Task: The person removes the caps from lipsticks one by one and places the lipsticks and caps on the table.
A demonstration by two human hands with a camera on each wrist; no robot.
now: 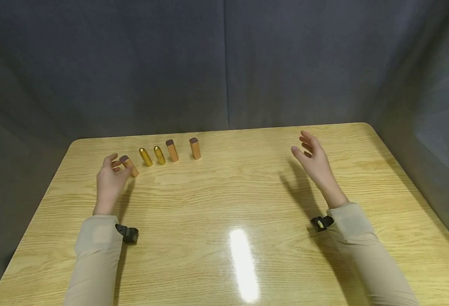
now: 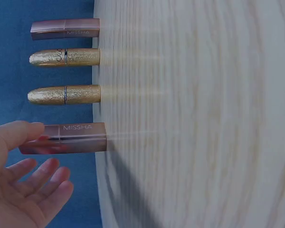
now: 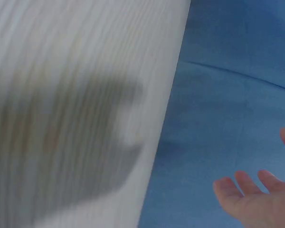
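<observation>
My left hand (image 1: pixel 110 182) is at the leftmost copper-pink lipstick tube (image 2: pixel 83 137), which stands upright and is marked MISSHA. In the left wrist view the thumb overlaps the tube's upper part; whether it touches, I cannot tell. The other fingers (image 2: pixel 57 199) are loosely bent, with a gap between them and the tube. To its right stand two gold bullet-shaped tubes (image 1: pixel 145 157) (image 1: pixel 159 155), then two more copper lipstick tubes (image 1: pixel 172 151) (image 1: pixel 195 149). Over the table's right side, my right hand (image 1: pixel 316 163) hovers with loosely bent fingers and holds nothing.
The tubes form a rough row near the back edge of the wood-grain table (image 1: pixel 209 199). A dark grey curtain (image 1: pixel 151 68) hangs behind and along the sides. Bright glare lies on the tabletop near the front. Each wrist carries a small black camera (image 1: pixel 129 234).
</observation>
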